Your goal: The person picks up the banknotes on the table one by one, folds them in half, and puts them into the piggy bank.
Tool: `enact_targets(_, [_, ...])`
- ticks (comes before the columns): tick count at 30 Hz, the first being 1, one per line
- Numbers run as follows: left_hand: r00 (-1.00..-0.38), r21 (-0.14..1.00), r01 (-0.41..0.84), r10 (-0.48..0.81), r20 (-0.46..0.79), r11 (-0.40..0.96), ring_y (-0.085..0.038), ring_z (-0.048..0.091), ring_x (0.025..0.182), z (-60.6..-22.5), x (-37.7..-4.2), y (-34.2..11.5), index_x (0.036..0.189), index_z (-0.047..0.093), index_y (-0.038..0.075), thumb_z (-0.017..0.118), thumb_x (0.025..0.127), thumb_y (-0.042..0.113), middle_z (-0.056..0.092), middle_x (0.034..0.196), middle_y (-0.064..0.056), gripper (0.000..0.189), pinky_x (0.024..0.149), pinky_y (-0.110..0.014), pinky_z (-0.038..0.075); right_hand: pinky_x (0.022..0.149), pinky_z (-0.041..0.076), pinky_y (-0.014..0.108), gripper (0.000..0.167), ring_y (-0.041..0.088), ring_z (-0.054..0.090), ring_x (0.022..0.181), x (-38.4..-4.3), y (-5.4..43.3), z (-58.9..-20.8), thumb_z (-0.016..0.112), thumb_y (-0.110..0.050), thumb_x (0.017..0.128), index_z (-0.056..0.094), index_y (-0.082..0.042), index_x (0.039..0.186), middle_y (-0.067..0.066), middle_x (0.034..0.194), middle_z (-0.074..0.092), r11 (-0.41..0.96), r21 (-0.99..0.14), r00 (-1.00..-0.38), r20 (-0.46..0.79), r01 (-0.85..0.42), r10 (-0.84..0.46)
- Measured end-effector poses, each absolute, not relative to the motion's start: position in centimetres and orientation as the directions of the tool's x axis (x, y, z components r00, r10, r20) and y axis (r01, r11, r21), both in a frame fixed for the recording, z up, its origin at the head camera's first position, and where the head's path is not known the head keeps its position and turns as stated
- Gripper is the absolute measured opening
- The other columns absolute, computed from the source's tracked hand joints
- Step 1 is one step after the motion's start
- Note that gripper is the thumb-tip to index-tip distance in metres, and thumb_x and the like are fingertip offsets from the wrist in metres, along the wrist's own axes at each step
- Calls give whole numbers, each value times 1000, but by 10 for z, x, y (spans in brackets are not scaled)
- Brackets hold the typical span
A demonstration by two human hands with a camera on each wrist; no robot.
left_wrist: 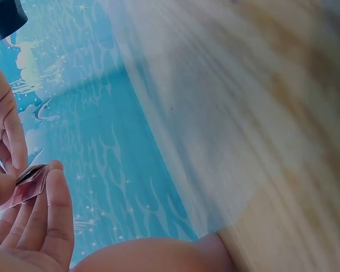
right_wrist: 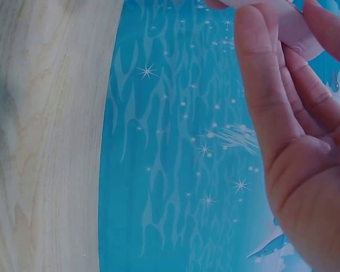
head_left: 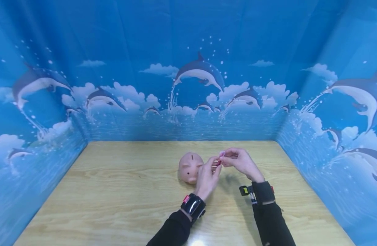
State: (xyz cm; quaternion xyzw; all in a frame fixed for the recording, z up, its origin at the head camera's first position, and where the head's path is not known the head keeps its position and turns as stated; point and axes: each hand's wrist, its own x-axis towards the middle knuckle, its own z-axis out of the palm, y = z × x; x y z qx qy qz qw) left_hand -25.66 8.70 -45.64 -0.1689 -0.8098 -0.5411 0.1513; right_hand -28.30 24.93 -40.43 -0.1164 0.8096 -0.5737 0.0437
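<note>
Both hands meet in front of me over a folded pinkish-red banknote [head_left: 218, 163]. My left hand [head_left: 207, 177] pinches its lower part between thumb and fingers. From above right, my right hand [head_left: 241, 162] grips the other end with thumb and fingertips. Layered folds of the banknote [left_wrist: 30, 186] show in the left wrist view, while its pale side [right_wrist: 300, 39] appears between the right fingers. A pink piggy bank [head_left: 186, 167] with a slot on top stands just left of my left hand, which covers part of its right side.
The light wooden table [head_left: 121, 191] spreads out around the hands. A blue curtain [head_left: 139, 123] printed with dolphins and clouds encloses its back and both sides. Black wrist straps [head_left: 193, 206] sit on both arms.
</note>
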Motion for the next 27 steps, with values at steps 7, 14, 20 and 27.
enact_targets(7, [-910, 838, 413, 113, 400, 357, -18, 73, 88, -455, -254, 88, 127, 61, 11, 63, 94, 9, 73, 109, -11, 33, 72, -15, 57, 81, 61, 41, 33, 23, 71, 89, -281, 249, -404, 71, -15, 90, 63, 6, 114, 22, 107, 70, 328, -934, -969, 64, -142, -238])
enact_targets(14, [-904, 828, 424, 117, 411, 367, -18, 73, 87, -455, -254, 87, 128, 61, 9, 64, 93, 8, 74, 108, -11, 35, 71, -15, 57, 80, 61, 45, 32, 21, 71, 87, -281, 248, -406, 71, -17, 90, 63, 4, 113, 19, 106, 70, 335, -933, -972, 58, -133, -226])
enact_targets(20, [-903, 823, 426, 123, 412, 375, -17, 73, 89, -456, -254, 85, 132, 60, 10, 66, 92, 7, 74, 109, -11, 40, 73, -14, 56, 81, 60, 49, 34, 24, 70, 88, -281, 246, -407, 72, -20, 90, 64, 3, 114, 19, 106, 70, 336, -931, -973, 68, -141, -222])
enact_targets(27, [-891, 811, 449, 118, 439, 375, -14, 73, 83, -457, -256, 85, 128, 63, 9, 66, 92, 8, 75, 103, -10, 36, 71, -13, 56, 72, 62, 35, 35, 24, 69, 84, -282, 245, -408, 70, -22, 91, 63, 2, 115, 18, 103, 70, 356, -922, -972, 74, -153, -223])
